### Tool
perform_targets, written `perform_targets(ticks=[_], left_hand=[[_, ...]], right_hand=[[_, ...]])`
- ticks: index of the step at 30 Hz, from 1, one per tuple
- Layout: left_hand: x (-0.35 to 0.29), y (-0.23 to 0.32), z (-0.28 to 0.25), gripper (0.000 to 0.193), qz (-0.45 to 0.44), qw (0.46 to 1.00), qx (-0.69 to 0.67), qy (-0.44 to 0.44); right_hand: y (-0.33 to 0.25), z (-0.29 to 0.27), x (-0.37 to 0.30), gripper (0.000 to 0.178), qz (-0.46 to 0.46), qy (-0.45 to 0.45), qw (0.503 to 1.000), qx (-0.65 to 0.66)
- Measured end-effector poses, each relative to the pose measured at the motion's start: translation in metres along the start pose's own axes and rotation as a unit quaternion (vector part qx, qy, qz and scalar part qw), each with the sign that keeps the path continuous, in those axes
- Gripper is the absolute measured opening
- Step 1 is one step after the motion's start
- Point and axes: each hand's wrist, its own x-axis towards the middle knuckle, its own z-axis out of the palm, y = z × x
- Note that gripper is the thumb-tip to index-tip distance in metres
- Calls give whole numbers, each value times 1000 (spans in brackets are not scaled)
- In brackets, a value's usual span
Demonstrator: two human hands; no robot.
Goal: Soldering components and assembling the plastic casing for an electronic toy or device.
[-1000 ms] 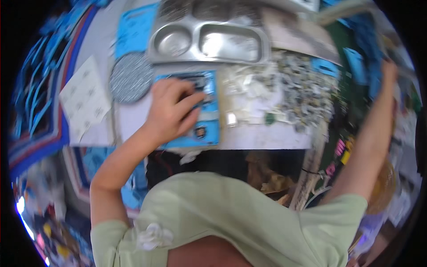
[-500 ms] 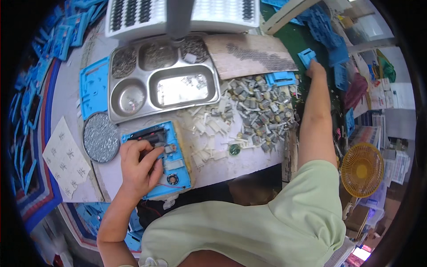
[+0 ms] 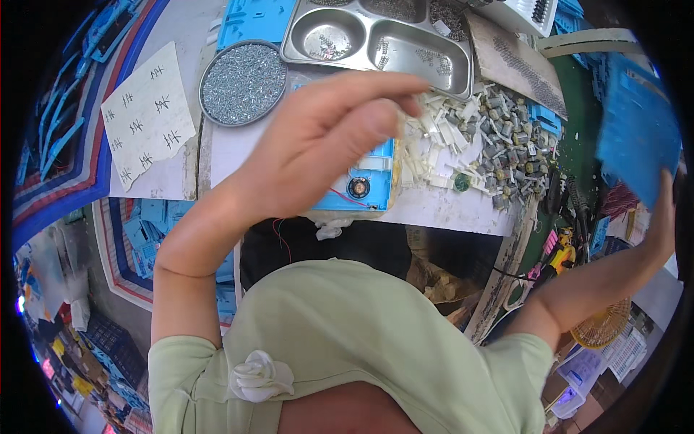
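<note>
My left hand [image 3: 318, 141] is raised above the table, its fingers stretched to the right and nothing visible in them. It hides most of a blue plastic casing [image 3: 384, 163], whose small round speaker [image 3: 358, 188] and red wire show below the hand. At the far right my right hand [image 3: 661, 213] holds a large blue plastic panel [image 3: 637, 123] upright by its lower edge. The panel is slightly blurred.
A round dish of small metal screws [image 3: 242, 83] stands left of a steel compartment tray [image 3: 466, 69]. Small grey motors [image 3: 510, 137] and white plastic pieces [image 3: 434, 145] lie heaped right of the casing. A marked paper sheet [image 3: 148, 116] lies left. A yellow basket [image 3: 601, 323] is low right.
My left hand has lifted off the casing and moved right. My right hand has swung outward from a small blue piece and now holds a large panel. The view has shifted.
</note>
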Motion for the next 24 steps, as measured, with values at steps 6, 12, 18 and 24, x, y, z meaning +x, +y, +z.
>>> perform_targets(ticks=[6, 12, 18, 24], left_hand=[[12, -9, 44, 59, 146, 962, -209, 97], [-3, 11, -28, 61, -7, 928, -311, 206], [-9, -35, -35, 69, -114, 973, -132, 149], [-35, -52, -50, 50, -11, 960, -99, 262]], right_hand=[[-191, 136, -81, 42, -288, 12, 935, 207], [-232, 143, -76, 53, 66, -78, 919, 380], [-193, 134, -126, 52, 191, -250, 800, 510], [-170, 147, -185, 38, 251, -230, 783, 521]])
